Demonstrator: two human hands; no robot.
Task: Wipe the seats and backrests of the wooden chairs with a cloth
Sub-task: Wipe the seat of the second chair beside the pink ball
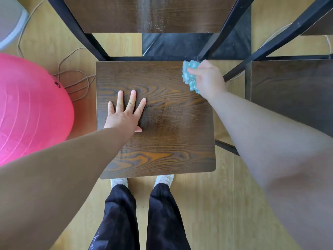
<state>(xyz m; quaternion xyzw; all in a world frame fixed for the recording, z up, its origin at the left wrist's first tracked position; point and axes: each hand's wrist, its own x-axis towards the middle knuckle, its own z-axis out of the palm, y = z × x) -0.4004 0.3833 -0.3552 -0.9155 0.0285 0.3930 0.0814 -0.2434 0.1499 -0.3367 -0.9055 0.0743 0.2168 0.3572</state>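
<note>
Fingers of the right hand point(207, 78) grip the bunched cloth point(190, 76) at the seat point(162, 141) corner beneath them. Left hand point(124, 114) fingers lie straight and spread, pressing the seat. Seat wiping appears underway; the backrest point(144, 15) beyond the fingers looks not yet wiped.

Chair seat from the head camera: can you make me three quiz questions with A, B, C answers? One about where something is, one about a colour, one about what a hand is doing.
1. Where on the seat is the cloth?
A) near left corner
B) far right corner
C) middle

2. What colour is the big ball?
A) pink
B) green
C) yellow

3. What is the left hand doing?
A) holding the cloth
B) making a fist
C) lying flat on the seat

Answers:
1 B, the right hand grips it at that corner.
2 A, it shows pink left of the seat.
3 C, it is spread open on the wood.
</note>
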